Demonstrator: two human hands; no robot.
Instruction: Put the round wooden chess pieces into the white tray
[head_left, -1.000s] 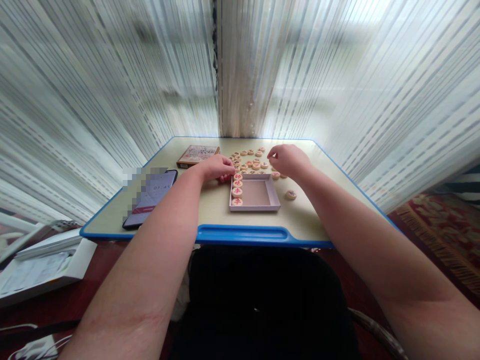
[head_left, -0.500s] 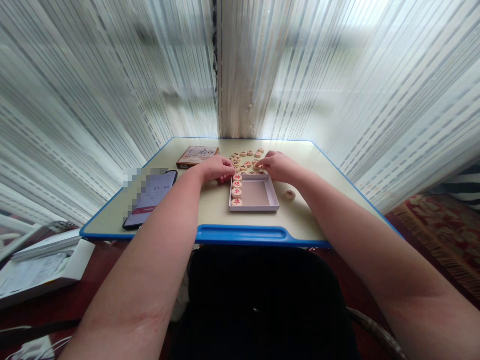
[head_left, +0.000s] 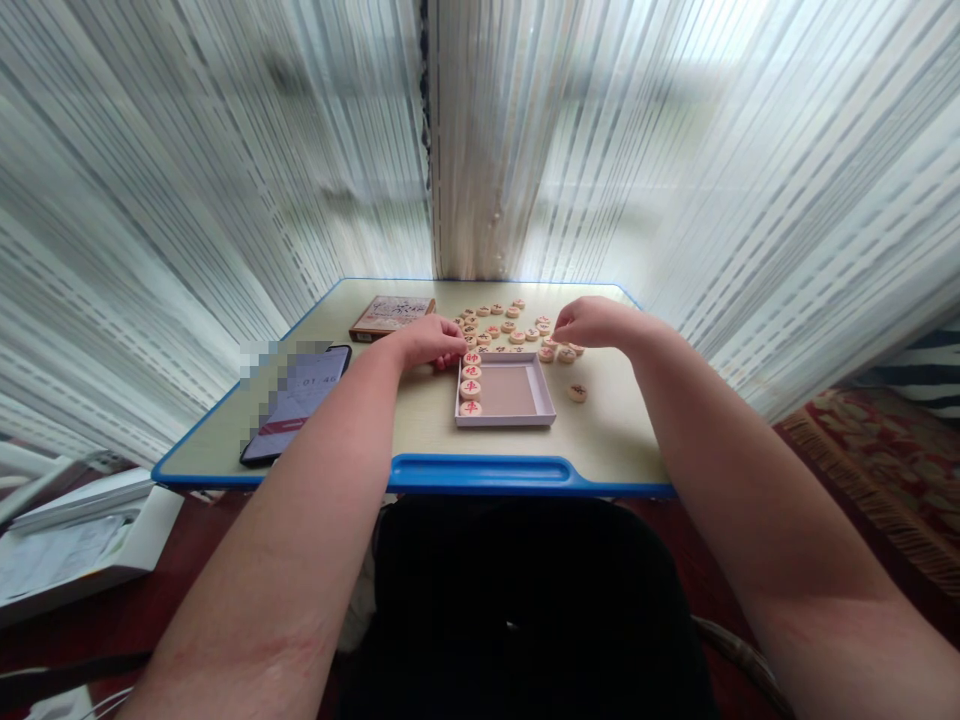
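Xiangqi pieces (head_left: 510, 326) lie clustered on the desk (head_left: 600, 440), with four more lined along the left wall of a shallow tray (head_left: 504, 422). Left hand (head_left: 431, 342) curls beside the tray's far corner, right hand (head_left: 596, 322) just above the cluster; whether either holds a piece cannot be told.

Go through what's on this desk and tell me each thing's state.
Cardboard tray: open, four xiangqi pieces along left wall.
Loose xiangqi pieces: clustered above tray.
Lone xiangqi piece: flat, right of tray.
Smartphone: screen lit, lying flat.
Illustrated cardboard box: shut, lying flat.
Left hand: curled beside tray corner.
Right hand: fingertips at the pieces.
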